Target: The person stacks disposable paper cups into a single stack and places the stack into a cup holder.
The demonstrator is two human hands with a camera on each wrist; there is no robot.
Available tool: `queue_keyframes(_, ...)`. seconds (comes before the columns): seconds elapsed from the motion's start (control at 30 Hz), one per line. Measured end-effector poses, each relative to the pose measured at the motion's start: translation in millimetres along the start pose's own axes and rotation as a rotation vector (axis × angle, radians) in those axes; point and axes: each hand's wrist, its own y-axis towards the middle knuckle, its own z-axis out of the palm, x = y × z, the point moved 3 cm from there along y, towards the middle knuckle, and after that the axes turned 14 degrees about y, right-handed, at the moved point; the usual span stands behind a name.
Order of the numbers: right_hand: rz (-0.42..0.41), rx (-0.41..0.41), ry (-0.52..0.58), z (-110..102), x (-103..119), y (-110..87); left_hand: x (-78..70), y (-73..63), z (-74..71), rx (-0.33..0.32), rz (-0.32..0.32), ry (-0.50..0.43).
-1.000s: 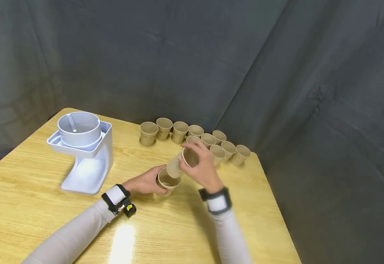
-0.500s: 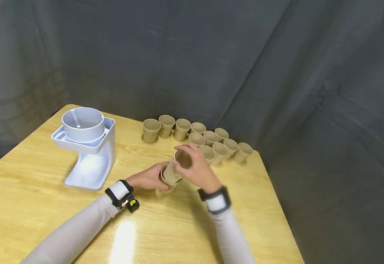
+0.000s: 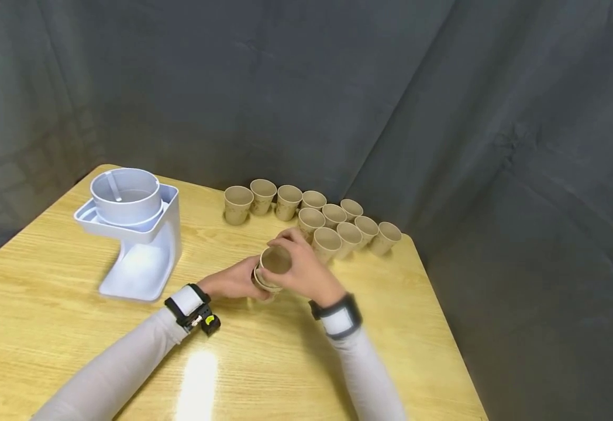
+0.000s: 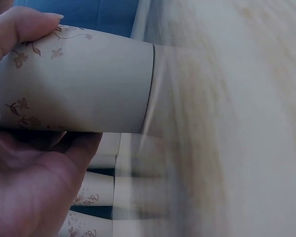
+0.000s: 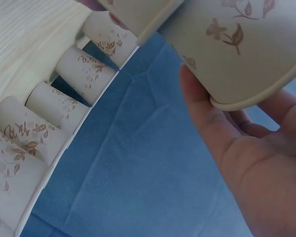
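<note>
In the head view my left hand (image 3: 235,280) grips a brown paper cup from its left side, just above the wooden table. This lower paper cup (image 4: 93,84) has a printed flower pattern and fills much of the left wrist view. My right hand (image 3: 303,270) holds a second paper cup (image 3: 276,261) near its rim, with thumb and fingers around it. That upper cup's bottom sits inside the lower cup's mouth, and much of its wall still shows in the right wrist view (image 5: 246,54). My right palm hides part of it in the head view.
Several upright paper cups (image 3: 288,204) stand in a loose group along the table's back and right. A white stand (image 3: 143,272) carrying a round white container (image 3: 126,202) is at the left. Dark cloth (image 3: 243,88) hangs behind the wooden table (image 3: 264,374).
My right hand has moved left and brought its cup, tilted before, over the left hand's cup, straightening it and setting its bottom inside. The left hand keeps its grip.
</note>
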Motion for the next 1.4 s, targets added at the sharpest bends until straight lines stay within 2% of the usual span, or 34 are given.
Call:
queue_keyframes(0.37, 0.014, 0.116, -0.002, 4.2, -0.7, -1.3, -2.5, 1.3, -3.5, 0.016, 0.02, 0.035)
queue_keyframes(0.57, 0.027, 0.139, -0.02, 4.4, -0.4, -2.1, -2.9, -0.4, -5.4, 0.015, 0.044, 0.059)
queue_keyframes(0.87, 0.046, 0.198, -0.043, 7.1, -5.0, 0.1, -5.2, -1.3, -4.7, 0.021, 0.041, 0.026)
queue_keyframes(1.07, 0.073, 0.203, -0.012, 9.7, -9.3, 2.4, -6.8, -0.7, -5.0, 0.025, 0.051, 0.009)
queue_keyframes(1.4, 0.099, 0.207, -0.004, 11.5, -12.1, 1.6, -4.9, -1.7, -5.3, 0.035, 0.023, 0.012)
